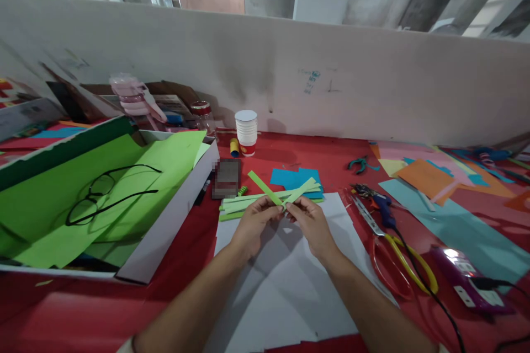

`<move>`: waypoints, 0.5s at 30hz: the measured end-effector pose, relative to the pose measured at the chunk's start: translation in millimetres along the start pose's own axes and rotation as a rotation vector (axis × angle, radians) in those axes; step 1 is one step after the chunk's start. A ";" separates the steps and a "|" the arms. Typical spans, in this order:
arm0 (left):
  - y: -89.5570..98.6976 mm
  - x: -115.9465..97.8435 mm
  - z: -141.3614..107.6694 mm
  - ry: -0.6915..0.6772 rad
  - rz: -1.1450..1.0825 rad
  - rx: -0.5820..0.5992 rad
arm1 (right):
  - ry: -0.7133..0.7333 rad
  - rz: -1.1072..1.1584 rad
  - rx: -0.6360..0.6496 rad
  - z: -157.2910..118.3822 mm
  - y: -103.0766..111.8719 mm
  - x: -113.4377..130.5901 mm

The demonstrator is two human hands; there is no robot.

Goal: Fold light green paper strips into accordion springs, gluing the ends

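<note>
Near the middle of the table, my left hand [255, 227] and my right hand [312, 225] meet fingertip to fingertip. Both pinch a light green paper strip [264, 186], whose two ends spread upward in a V; whether it is one folded strip or two crossed ones I cannot tell. Just beyond my fingers lie several more green paper strips [232, 205], piled sideways. Under my hands is a white sheet [265, 309]. Blue paper pieces [290, 178] lie past the strips.
At left stands a white box [174, 215] with green paper and eyeglasses [93, 196]. Paper cups [247, 127] stand near the wall. On the right lie scissors [383, 240], a glue gun [383, 209] with a cable, a purple device [472, 281] and coloured paper [455, 220].
</note>
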State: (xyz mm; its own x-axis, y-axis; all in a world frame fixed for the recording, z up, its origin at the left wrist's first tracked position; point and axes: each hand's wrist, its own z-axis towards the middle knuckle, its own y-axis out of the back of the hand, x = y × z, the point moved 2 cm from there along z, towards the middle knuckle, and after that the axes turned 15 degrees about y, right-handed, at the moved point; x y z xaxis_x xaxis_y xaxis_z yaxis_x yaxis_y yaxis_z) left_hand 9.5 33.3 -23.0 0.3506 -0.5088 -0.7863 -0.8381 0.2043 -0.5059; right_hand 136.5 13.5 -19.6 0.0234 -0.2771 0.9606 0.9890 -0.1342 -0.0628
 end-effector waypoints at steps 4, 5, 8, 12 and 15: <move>0.3 -2.1 -0.2 -0.001 0.028 0.038 | -0.015 -0.027 0.055 -1.6 -1.5 1.6; 0.2 -3.2 -0.6 -0.009 0.045 0.040 | -0.016 -0.037 0.063 -2.0 -1.7 2.2; 0.1 -4.9 -1.2 -0.003 0.063 0.035 | -0.028 -0.029 0.067 -2.7 -2.3 3.0; 0.3 -3.4 -0.9 0.047 0.003 0.011 | -0.041 0.037 0.031 -1.1 -1.0 3.1; 0.6 -2.4 0.1 0.076 -0.102 -0.038 | -0.009 0.063 -0.064 1.3 3.6 4.5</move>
State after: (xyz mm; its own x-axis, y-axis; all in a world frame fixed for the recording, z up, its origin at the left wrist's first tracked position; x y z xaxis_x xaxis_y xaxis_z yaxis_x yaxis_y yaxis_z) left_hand 8.2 34.7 -21.4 0.4031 -0.5876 -0.7016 -0.8155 0.1173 -0.5667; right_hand 140.4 13.0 -15.2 0.0871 -0.2788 0.9564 0.9741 -0.1773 -0.1404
